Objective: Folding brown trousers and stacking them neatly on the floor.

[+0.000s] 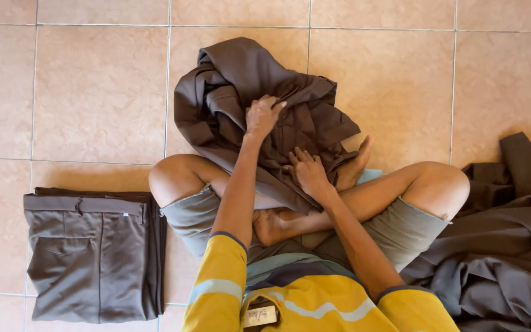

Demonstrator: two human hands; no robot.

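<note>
left hand [262, 115]: pinching brown garment [259, 110] | right hand [308, 172]: flat on it (grip seemingly loose)

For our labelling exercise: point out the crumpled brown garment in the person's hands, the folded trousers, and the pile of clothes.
crumpled brown garment [228, 80], head view, upper fold.
folded trousers [90, 258], head view, middle of top pair.
pile of clothes [511, 246], head view, centre of heap.

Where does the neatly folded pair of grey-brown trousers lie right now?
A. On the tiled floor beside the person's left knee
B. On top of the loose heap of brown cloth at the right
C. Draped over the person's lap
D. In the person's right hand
A: the folded grey-brown trousers lie flat on the tiled floor at the left of the view, clear of both hands.
</note>
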